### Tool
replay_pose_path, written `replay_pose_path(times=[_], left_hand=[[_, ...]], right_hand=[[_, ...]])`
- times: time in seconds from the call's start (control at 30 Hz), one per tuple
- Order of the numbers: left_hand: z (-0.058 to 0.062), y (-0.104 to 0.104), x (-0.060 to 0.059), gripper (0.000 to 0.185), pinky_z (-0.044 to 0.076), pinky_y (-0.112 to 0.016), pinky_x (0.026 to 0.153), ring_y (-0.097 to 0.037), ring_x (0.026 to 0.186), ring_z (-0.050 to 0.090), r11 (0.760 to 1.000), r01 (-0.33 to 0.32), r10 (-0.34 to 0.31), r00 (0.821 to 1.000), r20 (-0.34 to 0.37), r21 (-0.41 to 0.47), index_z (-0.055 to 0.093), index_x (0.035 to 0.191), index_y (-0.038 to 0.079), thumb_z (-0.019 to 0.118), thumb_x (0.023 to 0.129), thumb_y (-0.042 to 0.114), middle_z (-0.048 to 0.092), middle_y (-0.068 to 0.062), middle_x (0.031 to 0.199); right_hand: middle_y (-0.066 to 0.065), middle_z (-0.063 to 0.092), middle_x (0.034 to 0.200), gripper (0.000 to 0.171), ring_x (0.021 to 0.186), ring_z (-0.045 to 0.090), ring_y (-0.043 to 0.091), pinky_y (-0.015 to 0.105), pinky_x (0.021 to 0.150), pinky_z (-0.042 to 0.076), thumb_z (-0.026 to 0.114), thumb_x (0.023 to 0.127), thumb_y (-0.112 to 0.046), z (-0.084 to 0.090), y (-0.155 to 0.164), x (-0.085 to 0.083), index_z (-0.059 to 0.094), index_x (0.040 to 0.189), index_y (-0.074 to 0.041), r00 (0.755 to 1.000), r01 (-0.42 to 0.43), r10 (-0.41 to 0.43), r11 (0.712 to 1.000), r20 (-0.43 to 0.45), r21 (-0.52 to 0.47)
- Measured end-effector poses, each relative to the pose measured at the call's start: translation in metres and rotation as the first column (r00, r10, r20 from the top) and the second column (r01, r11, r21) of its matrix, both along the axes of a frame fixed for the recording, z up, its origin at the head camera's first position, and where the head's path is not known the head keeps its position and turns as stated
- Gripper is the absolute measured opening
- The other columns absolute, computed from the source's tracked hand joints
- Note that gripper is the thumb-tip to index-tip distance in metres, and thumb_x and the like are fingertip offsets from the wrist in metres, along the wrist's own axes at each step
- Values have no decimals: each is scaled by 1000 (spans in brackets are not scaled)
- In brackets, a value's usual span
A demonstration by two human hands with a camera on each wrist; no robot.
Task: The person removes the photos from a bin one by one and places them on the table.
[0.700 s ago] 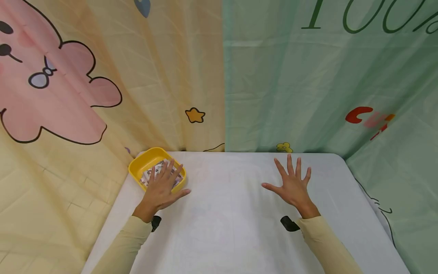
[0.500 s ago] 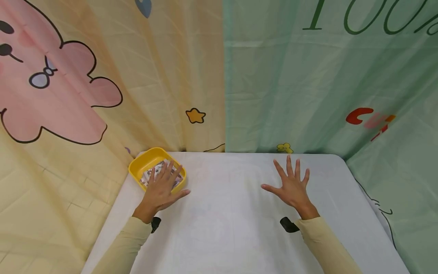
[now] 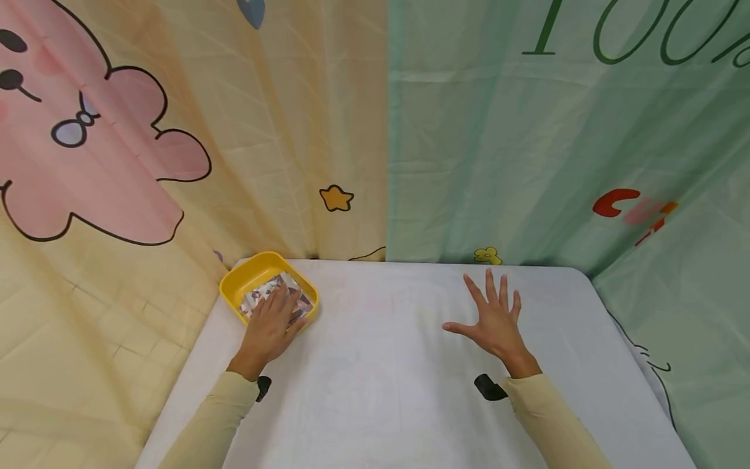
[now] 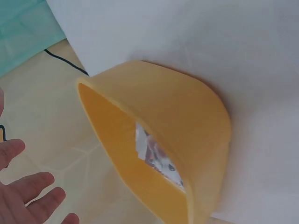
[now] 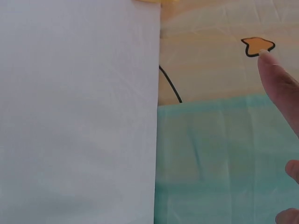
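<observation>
Head view, left hand: the left hand (image 3: 268,329) reaches into the yellow tray (image 3: 245,276) at the far left corner of the tabletop (image 3: 381,365); its fingers (image 3: 280,301) are bent down onto the printed packets (image 3: 265,292) inside, touching them, though a closed grip on any packet cannot be told from here.
Head view, tray: it sits on the white tabletop close to the left edge and just before the backdrop; the near rim is partly covered by the hand.
Head view, right hand: the right hand (image 3: 494,322) lies flat, palm down, on the right half of the tabletop, fingers spread wide and straight, thumb out to the side, holding nothing, well apart from the tray.
Head view, sleeves: both forearms wear pale yellow sleeves (image 3: 539,417), each with a black strap at the wrist.
Head view, backdrop: a cream cloth with a pink cartoon figure (image 3: 88,156) and a small orange star (image 3: 336,197) hangs on the left; a green cloth (image 3: 527,150) with dark lettering hangs on the right.
Left wrist view, tray: the yellow tray (image 4: 187,116) is seen from its outer wall, resting on the white cover; a strip of the printed packets (image 4: 156,156) shows over its rim.
Left wrist view, fingers: fingertips (image 4: 32,189) show at the lower left, loosely extended and clear of the tray wall in this view.
Right wrist view, fingers: one straight finger (image 5: 280,88) shows at the right edge, with two more fingertips below it, over the cream and green cloth.
Right wrist view, tabletop: the white surface (image 5: 79,116) fills the left half.
</observation>
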State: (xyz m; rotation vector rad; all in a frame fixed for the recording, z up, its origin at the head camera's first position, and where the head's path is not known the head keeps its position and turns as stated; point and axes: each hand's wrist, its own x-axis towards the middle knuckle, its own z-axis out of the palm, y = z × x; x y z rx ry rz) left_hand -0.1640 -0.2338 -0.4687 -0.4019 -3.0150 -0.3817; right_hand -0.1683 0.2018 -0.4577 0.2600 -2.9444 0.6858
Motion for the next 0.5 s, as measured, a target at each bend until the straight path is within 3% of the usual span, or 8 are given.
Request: replay_pose_path(times=[0.33, 0.5], left_hand=[[-34, -10, -5, 54, 21, -62, 109, -47, 138, 24, 999, -45, 44, 999, 30, 23, 37, 144, -2, 50, 100, 28, 23, -28, 154], [-48, -10, -4, 47, 27, -61, 107, -47, 133, 33, 998, -39, 38, 999, 32, 40, 43, 139, -3, 51, 100, 21, 36, -29, 146]], right_hand=[[21, 0, 160, 103, 143, -11, 46, 69, 105, -9, 70, 73, -65, -3, -11, -1, 25, 154, -19, 1000, -2, 1, 1000, -14, -17], [23, 2, 160, 102, 144, -11, 44, 69, 105, -8, 70, 74, -65, -6, -14, 0, 26, 154, -19, 1000, -1, 0, 1000, -17, -29]])
